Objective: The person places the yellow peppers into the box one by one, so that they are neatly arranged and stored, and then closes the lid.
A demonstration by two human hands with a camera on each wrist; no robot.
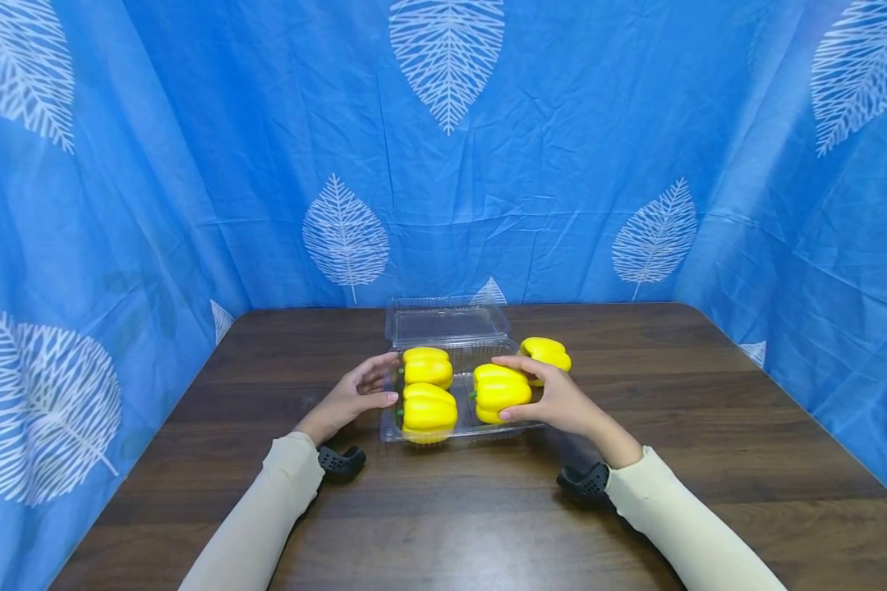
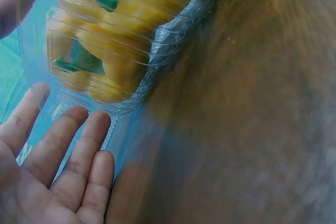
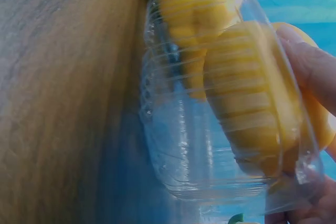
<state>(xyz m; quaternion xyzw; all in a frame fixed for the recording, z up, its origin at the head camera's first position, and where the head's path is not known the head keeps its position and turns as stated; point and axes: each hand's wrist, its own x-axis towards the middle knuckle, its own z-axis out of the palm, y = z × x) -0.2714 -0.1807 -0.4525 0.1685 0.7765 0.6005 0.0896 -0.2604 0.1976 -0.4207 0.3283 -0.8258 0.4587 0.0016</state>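
Observation:
A clear plastic clamshell container point(image 1: 480, 432) stands on the table, its lid point(image 1: 447, 322) folded back. Inside, along the left side, lie two yellow bell peppers, one at the rear point(image 1: 427, 369) and one in front point(image 1: 429, 410). My right hand point(image 1: 558, 400) grips a third yellow bell pepper point(image 1: 501, 391) between thumb and fingers, in the container's right half. Through the ribbed wall, the right wrist view shows this pepper point(image 3: 252, 93) tilted. With fingers loosely extended, my left hand point(image 1: 355, 394) is at the container's left wall; its fingertips point(image 2: 73, 114) are right beside the plastic in the left wrist view.
Another yellow bell pepper point(image 1: 547, 353) lies on the table to the right of the container, partly behind my right hand. The dark wooden table point(image 1: 443, 509) ends at a blue curtain point(image 1: 562, 123) with white leaf prints, which also hangs along both sides.

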